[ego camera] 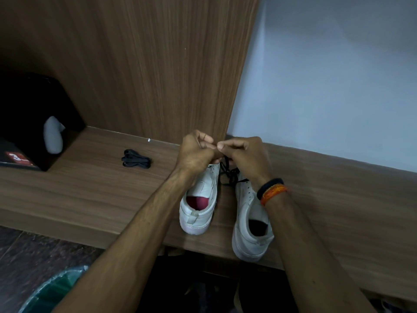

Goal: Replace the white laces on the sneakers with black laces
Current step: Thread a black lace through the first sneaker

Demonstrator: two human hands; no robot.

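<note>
Where hands (222, 152) meet, black lace (228, 175) hidden

- Two white sneakers (198, 199) on the wooden shelf (90, 188).
- Left hand (195, 154) and right hand (244, 154) above the sneakers, pinching a black lace (228, 175).
- Spare lace bundle (136, 161) left of the sneakers.

Head camera looks steeply down, close over a wooden shelf (90, 188).

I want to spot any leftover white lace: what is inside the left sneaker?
Inside the left sneaker only a red insole shows at the heel opening. No white lace is visible there. The toe end is covered by the left hand, so its inside cannot be seen.
</note>
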